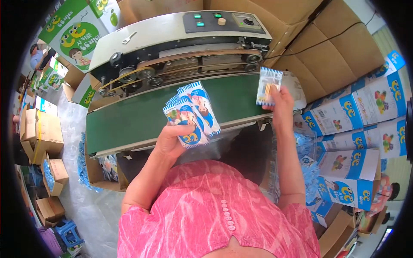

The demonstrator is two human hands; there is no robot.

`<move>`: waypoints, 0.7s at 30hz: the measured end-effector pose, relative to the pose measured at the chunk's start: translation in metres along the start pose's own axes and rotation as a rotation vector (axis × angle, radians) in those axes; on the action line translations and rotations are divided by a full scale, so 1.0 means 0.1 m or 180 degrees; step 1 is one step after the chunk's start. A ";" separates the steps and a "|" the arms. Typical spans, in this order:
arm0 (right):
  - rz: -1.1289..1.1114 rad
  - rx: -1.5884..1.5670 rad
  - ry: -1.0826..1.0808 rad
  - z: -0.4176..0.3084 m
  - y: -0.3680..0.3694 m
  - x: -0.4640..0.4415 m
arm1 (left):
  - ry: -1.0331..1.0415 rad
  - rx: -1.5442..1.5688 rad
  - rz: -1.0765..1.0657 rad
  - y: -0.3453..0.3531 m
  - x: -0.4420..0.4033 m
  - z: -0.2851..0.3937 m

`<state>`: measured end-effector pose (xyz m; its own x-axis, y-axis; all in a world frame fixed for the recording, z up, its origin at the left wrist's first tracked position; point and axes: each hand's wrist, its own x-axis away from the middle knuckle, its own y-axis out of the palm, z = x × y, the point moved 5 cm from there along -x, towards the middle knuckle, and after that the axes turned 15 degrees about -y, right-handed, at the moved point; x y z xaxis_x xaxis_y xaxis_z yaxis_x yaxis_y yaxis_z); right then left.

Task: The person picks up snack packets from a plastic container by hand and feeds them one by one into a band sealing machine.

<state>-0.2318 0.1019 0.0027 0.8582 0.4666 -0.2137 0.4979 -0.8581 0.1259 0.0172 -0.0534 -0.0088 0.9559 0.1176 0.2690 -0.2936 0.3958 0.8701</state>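
My left hand [174,139] grips a fanned stack of blue-and-white snack packets [193,114], thumb across the front one. In my right hand [280,103] is a single packet [269,84], its clear side towards me and something orange-brown showing inside. Both hands are over the near part of a green conveyor belt [129,118]. Behind the belt stands a band sealing machine [172,38] with rollers, a brown band and a control panel with green switches.
Printed blue-and-white cartons [365,107] are stacked at the right, beside a clear bag of blue packets [305,167]. An open box of packets [107,172] sits below the belt's left end. Brown cartons [43,131] line the left side, near a blue stool [69,232]. Other people are at both edges.
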 end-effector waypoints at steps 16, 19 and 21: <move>-0.0767 0.1048 -0.0571 -0.13 0.37 -0.23 | 0.0200 -0.0227 0.0292 0.22 -0.24 0.00; -0.1824 0.0118 -0.0062 -0.36 0.70 0.27 | 0.0250 -0.0403 0.0328 0.27 -0.31 -0.01; -0.1762 0.0044 0.0038 -0.34 0.67 0.33 | 0.0205 -0.0614 0.0268 0.32 -0.36 -0.05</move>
<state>-0.1660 0.0672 0.0367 0.4701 0.8512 -0.2334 0.8736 -0.4865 -0.0149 -0.0269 -0.0406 0.0073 0.9281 0.2131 0.3051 -0.3721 0.5482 0.7490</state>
